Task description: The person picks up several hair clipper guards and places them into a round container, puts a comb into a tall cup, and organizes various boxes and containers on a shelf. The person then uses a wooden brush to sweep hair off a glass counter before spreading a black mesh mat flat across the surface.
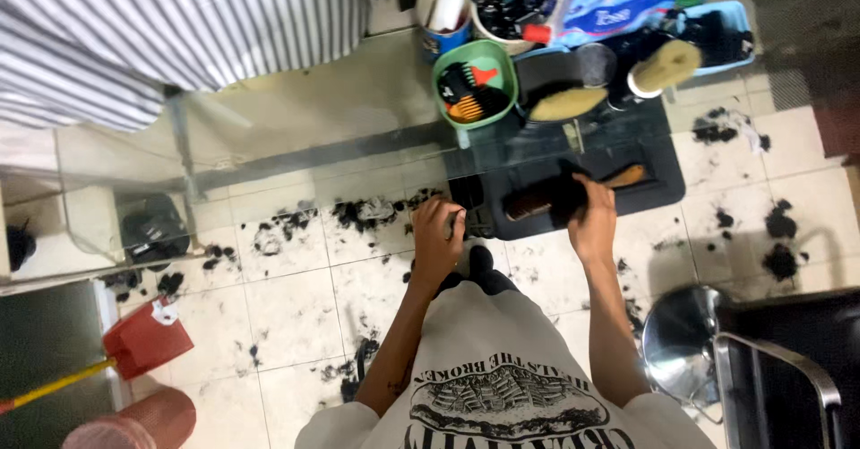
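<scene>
Fingers [587,187] of the right hand [593,220] curl around a black tool [566,194] over the dark mat [658,185] on the glass counter [358,108], beside a wooden-handled brush [573,191]. Left hand [437,238] is closed on a small dark object [459,225] at the counter's edge; what it is I cannot tell. A green bowl [475,84] of combs sits further back. Hair clippings [367,211] litter the tiled floor [296,315].

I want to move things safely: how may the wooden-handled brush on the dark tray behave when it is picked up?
The brush looks stiff and probably light. Its wooden handle should give the right hand firm grip. Lying flat on the dark tray, it seems unlikely to roll.
</scene>
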